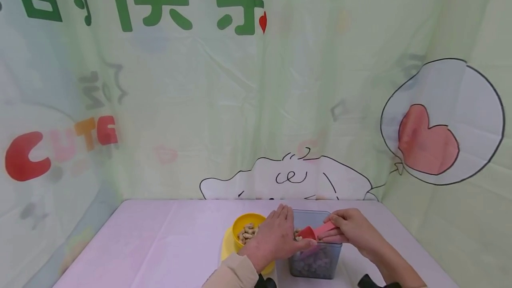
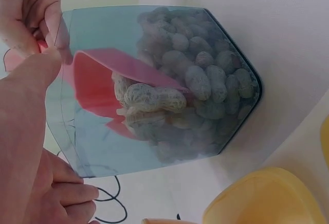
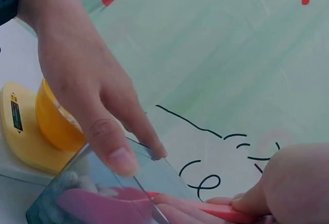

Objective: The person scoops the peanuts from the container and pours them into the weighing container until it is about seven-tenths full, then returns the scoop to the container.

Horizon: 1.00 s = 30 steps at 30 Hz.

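A pink-red scoop (image 1: 308, 233) is in my right hand (image 1: 354, 230), its handle pinched between thumb and fingers. In the left wrist view the scoop's bowl (image 2: 92, 82) lies tilted inside a clear bluish plastic box (image 2: 92, 29), with peanuts (image 2: 154, 98) at its mouth. More unshelled peanuts (image 2: 205, 82) fill the lower part of the box. My left hand (image 1: 274, 234) rests on the box's left rim, fingers straight and pointing away, thumb spread over the near rim. To its left, a yellow bowl (image 1: 240, 221) holds peanuts (image 1: 248, 233).
Beneath the bowl is a yellow kitchen scale (image 3: 31, 142) with a dark display (image 3: 17, 116). All stand on a pale lilac table (image 1: 160, 243). A printed curtain (image 1: 240, 101) hangs behind and at the sides. Black items (image 1: 372, 282) show at the bottom edge.
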{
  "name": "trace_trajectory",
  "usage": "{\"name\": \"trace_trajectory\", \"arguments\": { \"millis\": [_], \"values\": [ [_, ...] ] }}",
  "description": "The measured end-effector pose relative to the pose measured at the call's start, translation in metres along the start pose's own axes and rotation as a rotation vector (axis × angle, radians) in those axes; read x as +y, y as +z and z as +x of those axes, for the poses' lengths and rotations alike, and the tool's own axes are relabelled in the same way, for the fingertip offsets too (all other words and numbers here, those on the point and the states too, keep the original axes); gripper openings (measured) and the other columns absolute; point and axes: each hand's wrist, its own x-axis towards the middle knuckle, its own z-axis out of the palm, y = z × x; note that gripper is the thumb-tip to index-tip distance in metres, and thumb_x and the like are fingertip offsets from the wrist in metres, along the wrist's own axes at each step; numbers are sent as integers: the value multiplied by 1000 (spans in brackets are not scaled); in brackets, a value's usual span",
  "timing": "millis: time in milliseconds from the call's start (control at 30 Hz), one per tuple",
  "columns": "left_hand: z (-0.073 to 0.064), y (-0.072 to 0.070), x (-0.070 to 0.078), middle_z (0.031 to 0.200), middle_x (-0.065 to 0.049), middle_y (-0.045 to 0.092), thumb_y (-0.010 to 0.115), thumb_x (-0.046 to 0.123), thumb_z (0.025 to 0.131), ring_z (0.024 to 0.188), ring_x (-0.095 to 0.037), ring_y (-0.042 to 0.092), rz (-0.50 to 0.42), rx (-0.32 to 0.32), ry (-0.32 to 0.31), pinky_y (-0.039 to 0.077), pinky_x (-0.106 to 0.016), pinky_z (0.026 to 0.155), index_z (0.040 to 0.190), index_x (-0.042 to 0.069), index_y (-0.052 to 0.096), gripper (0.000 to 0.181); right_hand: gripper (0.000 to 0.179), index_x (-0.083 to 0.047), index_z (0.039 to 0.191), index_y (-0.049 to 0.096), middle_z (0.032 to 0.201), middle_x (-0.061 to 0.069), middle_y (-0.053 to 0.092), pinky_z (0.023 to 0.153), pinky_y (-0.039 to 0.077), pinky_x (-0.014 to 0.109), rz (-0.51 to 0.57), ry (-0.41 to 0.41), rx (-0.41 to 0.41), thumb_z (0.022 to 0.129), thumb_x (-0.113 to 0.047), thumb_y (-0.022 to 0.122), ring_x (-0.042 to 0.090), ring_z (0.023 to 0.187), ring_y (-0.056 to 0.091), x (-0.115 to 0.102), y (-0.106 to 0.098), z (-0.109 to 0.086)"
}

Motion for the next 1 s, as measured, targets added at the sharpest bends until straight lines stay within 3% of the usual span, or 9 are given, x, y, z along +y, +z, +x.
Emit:
{"name": "trace_trajectory", "arguments": {
  "millis": [300,533,767,1000],
  "values": [
    [0,1,-2,162,1,32,42,84,82,150,-16,30,-8,4,10,30,-34,122,155,14,31,101,34,18,123,52,89,14,70,73,62,33,81,62,147,106,-7,38,24,79,75,7,-1,-1],
    [-2,0,-3,163,0,31,38,84,84,151,-17,29,-14,2,31,29,-33,122,156,12,30,102,39,20,132,42,90,15,74,76,62,33,214,84,170,108,-9,34,22,82,76,13,-7,-3],
    [-2,-1,-5,161,-1,34,38,86,82,149,-17,32,-3,21,27,31,-33,122,155,11,31,105,37,19,130,47,92,17,74,75,62,33,156,21,194,108,-9,35,24,82,76,6,3,-2],
    [-2,0,-4,159,-2,36,39,86,80,146,-18,36,-6,31,31,33,-33,121,152,10,34,105,41,21,135,41,95,16,74,77,62,34,220,38,209,109,-10,32,24,84,76,10,1,1]
  ]
}}
